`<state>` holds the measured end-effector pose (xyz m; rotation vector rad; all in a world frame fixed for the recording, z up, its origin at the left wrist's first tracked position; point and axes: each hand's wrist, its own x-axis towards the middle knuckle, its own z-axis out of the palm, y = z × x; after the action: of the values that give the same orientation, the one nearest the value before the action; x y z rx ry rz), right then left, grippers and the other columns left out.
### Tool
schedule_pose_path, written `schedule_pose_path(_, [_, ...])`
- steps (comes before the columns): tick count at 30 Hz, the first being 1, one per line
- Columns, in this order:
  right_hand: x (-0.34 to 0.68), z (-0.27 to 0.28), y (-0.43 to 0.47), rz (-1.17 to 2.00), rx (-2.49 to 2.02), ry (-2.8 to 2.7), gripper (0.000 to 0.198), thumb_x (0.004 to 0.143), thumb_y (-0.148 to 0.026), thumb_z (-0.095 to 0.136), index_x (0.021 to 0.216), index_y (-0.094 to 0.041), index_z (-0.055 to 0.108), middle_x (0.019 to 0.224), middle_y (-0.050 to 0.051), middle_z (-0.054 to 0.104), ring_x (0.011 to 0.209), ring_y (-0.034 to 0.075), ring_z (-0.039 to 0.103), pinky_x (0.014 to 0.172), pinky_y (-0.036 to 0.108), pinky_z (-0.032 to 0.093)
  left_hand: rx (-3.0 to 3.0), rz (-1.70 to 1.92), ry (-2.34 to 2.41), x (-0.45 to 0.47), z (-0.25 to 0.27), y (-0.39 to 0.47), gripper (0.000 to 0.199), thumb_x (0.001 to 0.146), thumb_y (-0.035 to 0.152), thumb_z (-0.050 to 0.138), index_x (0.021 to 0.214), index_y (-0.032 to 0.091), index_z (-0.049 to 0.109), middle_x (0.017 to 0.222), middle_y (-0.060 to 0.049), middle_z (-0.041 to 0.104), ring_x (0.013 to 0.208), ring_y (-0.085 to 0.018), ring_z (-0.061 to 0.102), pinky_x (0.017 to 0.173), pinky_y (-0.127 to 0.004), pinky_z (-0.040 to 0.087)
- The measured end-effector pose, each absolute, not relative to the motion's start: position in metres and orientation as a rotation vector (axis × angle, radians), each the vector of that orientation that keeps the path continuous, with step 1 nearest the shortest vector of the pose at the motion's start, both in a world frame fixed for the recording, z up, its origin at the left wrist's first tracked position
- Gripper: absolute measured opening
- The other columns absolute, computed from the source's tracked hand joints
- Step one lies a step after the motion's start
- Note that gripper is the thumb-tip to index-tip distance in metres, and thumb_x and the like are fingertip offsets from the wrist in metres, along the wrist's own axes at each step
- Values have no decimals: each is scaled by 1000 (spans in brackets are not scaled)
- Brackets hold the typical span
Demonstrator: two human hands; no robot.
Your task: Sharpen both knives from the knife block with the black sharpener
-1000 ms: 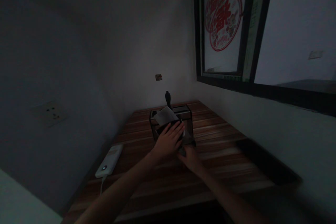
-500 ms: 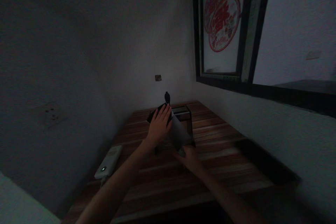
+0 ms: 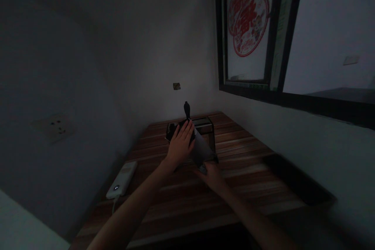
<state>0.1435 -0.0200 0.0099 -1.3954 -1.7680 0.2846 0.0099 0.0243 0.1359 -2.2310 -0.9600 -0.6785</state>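
Note:
My left hand (image 3: 179, 145) lies with its fingers stretched out over a black object (image 3: 173, 132) whose outline is mostly hidden beneath it. Below and right of those fingers, a smooth grey piece (image 3: 202, 145) slants down to my right hand (image 3: 211, 175). The right fingers and thumb are closed on its lower end. In this dim light I cannot make out what the grey piece is. Just beyond the left fingertips stands a slim black bulb-shaped thing (image 3: 187, 109). A dark box-like frame with a shiny top edge (image 3: 205, 122) sits behind the hands.
On the left of the wood-striped table (image 3: 240, 156) lies a white power bank (image 3: 122, 179) with a white cable. A long black object (image 3: 299, 179) lies along the right edge. Walls enclose the table; a socket (image 3: 57, 127) and a dark-framed window (image 3: 249, 31) are on them.
My left hand has shifted slightly right and down with the black object under it. My right hand keeps its hold on the grey piece, almost unmoved.

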Motion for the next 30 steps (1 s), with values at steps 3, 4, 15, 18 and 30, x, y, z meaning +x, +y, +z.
schedule_pose_path(3, [144, 12, -20, 305, -1368, -1763, 31, 73, -43, 54, 85, -14, 60, 77, 9, 63, 76, 21, 58, 67, 30, 42, -2261, -648, -943, 13, 128, 19, 52, 85, 28, 33, 134, 14, 21, 142, -6, 19, 131, -19, 13, 107, -41, 14])
schedule_pose_path(4, [144, 13, -21, 307, -1366, -1760, 31, 73, -42, 55, 86, -14, 60, 79, 9, 64, 77, 22, 58, 68, 30, 42, -2274, -634, -935, 15, 125, 17, 53, 85, 28, 33, 134, 14, 21, 142, -6, 19, 131, -19, 13, 107, -41, 14])
schedule_pose_path(15, [144, 1, -16, 397, -1362, -1697, 27, 67, -13, 51, 91, -10, 61, 90, 14, 64, 89, 24, 59, 78, 33, 45, -2438, -561, -670, 30, 77, -8, 51, 84, 33, 35, 132, 16, 26, 140, -4, 24, 130, -17, 16, 106, -39, 16])
schedule_pose_path(18, [143, -11, -10, 304, -1282, -1613, 46, 71, -15, 47, 116, -7, 47, 116, 19, 52, 112, 25, 46, 93, 38, 37, -2465, -588, -634, 32, 69, -12, 49, 84, 31, 36, 131, 17, 29, 139, -4, 26, 130, -16, 18, 106, -38, 16])
schedule_pose_path(30, [143, -24, -2, 313, -1198, -1606, 47, 75, -21, 45, 121, -13, 42, 123, 15, 47, 117, 22, 42, 97, 38, 34, -2567, -570, -531, 27, 73, -13, 45, 85, 31, 37, 128, 19, 33, 137, -2, 32, 129, -15, 19, 106, -38, 18])
